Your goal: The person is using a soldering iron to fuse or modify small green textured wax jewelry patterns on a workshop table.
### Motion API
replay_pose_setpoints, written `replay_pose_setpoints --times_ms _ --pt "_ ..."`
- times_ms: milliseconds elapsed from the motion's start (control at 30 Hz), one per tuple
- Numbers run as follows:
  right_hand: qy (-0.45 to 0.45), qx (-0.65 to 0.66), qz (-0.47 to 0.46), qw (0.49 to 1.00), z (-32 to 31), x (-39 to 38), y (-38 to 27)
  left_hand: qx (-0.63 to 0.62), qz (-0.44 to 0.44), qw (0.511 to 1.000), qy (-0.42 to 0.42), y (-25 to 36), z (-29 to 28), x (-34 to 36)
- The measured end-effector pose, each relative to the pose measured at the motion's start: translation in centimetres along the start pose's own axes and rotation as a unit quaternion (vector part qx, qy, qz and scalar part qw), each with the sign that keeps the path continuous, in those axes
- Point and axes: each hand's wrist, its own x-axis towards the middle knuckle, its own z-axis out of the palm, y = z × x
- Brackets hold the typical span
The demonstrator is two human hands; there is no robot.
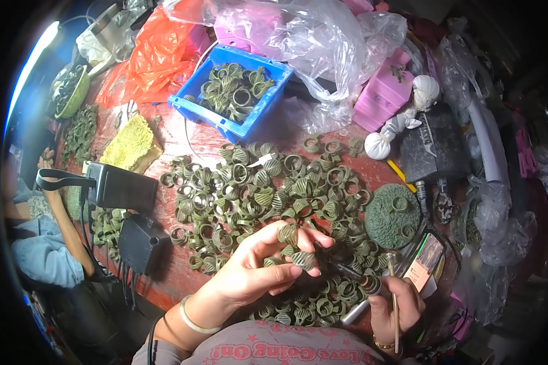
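Low in the middle, my left hand (263,267) pinches several green ribbed rings (303,260) between thumb and fingers. My right hand (399,302) is closed around a thin stick-handled tool (396,322) that stands nearly upright. A dark-tipped, pen-shaped tool (349,272) reaches from the right hand toward the rings in my left hand. Below it, a silver cylinder (355,311) lies against the right fingers; whether it belongs to that tool I cannot tell. Under and beyond both hands spreads a heap of similar green rings (249,194).
A blue bin (228,128) of rings stands beyond the heap. To the right are a round green pad (391,216) with rings on it and a black box (435,146). A black power bank (123,185) is at left, beside another person's arm (73,234).
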Motion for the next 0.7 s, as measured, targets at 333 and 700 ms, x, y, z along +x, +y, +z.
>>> replay_pose_setpoints --times_ms 333,700 --pt "0.03 -0.026 -0.021 0.999 0.52 -0.33 0.4 0.063 -0.012 0.997 0.034 0.11 0.65 -0.09" --pt "-0.015 -0.009 0.004 1.0 0.13 -0.07 -0.04 0.164 0.0 0.986 0.037 0.07 0.5 0.14"
